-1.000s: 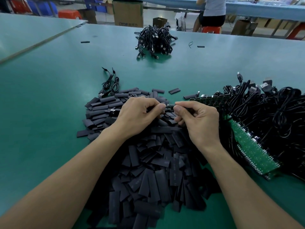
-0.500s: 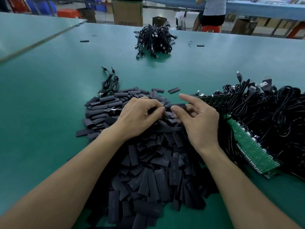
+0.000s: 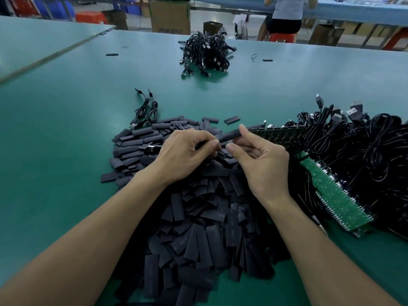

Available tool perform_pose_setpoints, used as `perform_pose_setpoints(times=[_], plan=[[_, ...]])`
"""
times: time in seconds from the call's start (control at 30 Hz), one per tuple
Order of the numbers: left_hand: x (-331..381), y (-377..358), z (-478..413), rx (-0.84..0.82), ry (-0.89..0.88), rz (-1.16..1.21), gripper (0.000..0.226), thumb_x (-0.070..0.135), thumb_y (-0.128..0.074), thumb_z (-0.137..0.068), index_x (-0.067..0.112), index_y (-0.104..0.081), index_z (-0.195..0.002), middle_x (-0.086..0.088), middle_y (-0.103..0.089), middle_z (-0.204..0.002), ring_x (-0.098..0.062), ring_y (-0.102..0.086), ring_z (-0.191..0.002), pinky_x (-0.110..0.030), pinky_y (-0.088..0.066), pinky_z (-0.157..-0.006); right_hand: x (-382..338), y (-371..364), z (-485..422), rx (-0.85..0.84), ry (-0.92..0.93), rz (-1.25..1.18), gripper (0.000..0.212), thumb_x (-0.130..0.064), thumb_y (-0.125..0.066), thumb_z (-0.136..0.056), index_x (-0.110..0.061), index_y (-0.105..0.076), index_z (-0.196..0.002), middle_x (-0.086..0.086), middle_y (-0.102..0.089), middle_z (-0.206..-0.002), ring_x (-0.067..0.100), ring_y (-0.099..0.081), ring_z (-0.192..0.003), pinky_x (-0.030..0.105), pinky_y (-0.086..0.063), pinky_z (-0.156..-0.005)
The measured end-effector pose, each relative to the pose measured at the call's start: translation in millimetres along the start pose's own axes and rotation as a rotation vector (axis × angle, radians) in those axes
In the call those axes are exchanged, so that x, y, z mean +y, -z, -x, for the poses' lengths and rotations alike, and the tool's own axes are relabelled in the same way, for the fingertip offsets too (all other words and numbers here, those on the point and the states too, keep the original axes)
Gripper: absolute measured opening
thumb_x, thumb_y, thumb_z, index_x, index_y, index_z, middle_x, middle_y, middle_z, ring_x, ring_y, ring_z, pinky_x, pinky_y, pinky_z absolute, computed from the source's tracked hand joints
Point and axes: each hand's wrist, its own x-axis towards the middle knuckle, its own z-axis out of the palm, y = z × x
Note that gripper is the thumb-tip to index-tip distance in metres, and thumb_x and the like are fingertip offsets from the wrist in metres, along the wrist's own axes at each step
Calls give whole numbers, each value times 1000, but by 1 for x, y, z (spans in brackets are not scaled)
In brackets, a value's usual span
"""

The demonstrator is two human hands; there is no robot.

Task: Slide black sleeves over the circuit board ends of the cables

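A big heap of flat black sleeves (image 3: 198, 228) covers the green table (image 3: 66, 133) in front of me. Above its far side my two hands meet. My left hand (image 3: 187, 153) pinches the near end of one black sleeve (image 3: 231, 135) between thumb and fingertips. My right hand (image 3: 262, 157) holds the same sleeve farther along, index finger raised over it and thumb below. What is inside the sleeve is hidden. To the right lies a tangle of black cables (image 3: 357, 151) joined to green circuit boards (image 3: 335, 195).
A bundle of black cables (image 3: 205, 54) lies at the table's far middle. A small coiled cable (image 3: 145, 111) sits beyond the sleeve heap. Stray sleeves (image 3: 231, 119) lie nearby. A person on a red stool (image 3: 284, 16) sits past the far edge, beside cardboard boxes (image 3: 170, 15).
My right hand has opened up from a closed pinch and slid along the sleeve, which now points up to the right. My left hand has kept its pinch in place.
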Motion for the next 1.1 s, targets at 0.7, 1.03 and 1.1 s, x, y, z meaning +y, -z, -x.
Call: perform_pose_setpoints(times=[0.7,1.03,1.1], plan=[[24,36,-10,-182,-60,-342,31,60,-67,-84,39,-69,-107,21,-67,-104,-4,-60,-99,-31,-47,-78,-31,5,6,167,-2,-327,12,-10,-49,-105,-20,-46,-99,12,-58,-87,25,-69,-53,28,-54,-46],[12,41,-43,243,158,-177,24,36,-54,-102,20,-70,-113,9,-69,-81,-8,-62,-67,-29,-48,-63,-27,9,8,152,-75,-116,47,-20,-40,-106,-30,-35,-151,6,-69,-69,21,-64,-43,25,-48,-39],[-6,50,-57,385,280,-138,27,33,-53,-103,13,-70,-108,-3,-72,-86,-18,-66,-74,-34,-51,-70,-25,8,7,122,-116,19,46,-8,-40,-103,-26,-44,-145,5,-67,-65,16,-64,-44,23,-49,-41]])
